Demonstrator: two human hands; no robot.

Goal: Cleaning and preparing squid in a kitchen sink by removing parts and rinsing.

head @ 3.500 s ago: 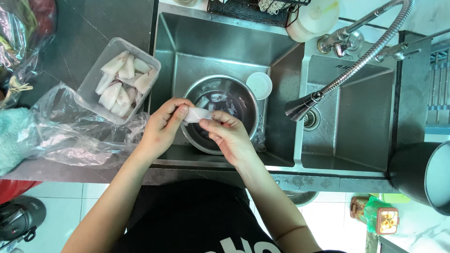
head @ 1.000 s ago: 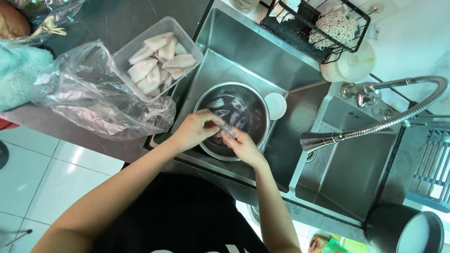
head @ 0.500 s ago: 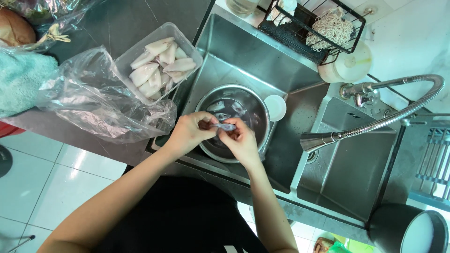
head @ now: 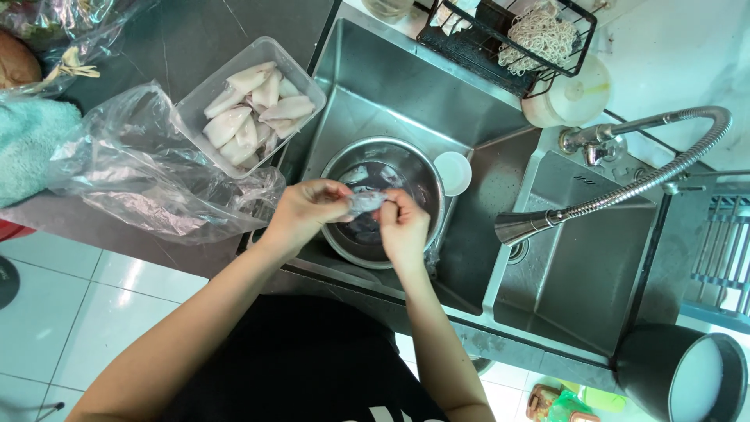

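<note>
Both of my hands hold one small pale squid piece [head: 364, 202] above a round metal bowl [head: 426, 184] that sits in the left sink basin. My left hand [head: 306, 212] pinches its left end. My right hand [head: 404, 227] grips the right end, fingers curled. Dark water and more squid pieces lie inside the bowl. A clear plastic tub [head: 308, 82] of white cleaned squid bodies rests on the dark counter at the sink's left edge.
A crumpled clear plastic bag [head: 148, 172] lies left of the sink, beside a teal cloth [head: 31, 144]. A coiled pull-down faucet [head: 617, 191] hangs over the right basin. A wire rack [head: 508, 35], a white bottle [head: 566, 98] and a small white cup [head: 453, 172] stand behind. A dark pot [head: 687, 375] sits at the lower right.
My hands have stayed over the bowl and keep working the same squid piece; they rose slightly from the bowl. The view swung left compared with the oldest frame.
</note>
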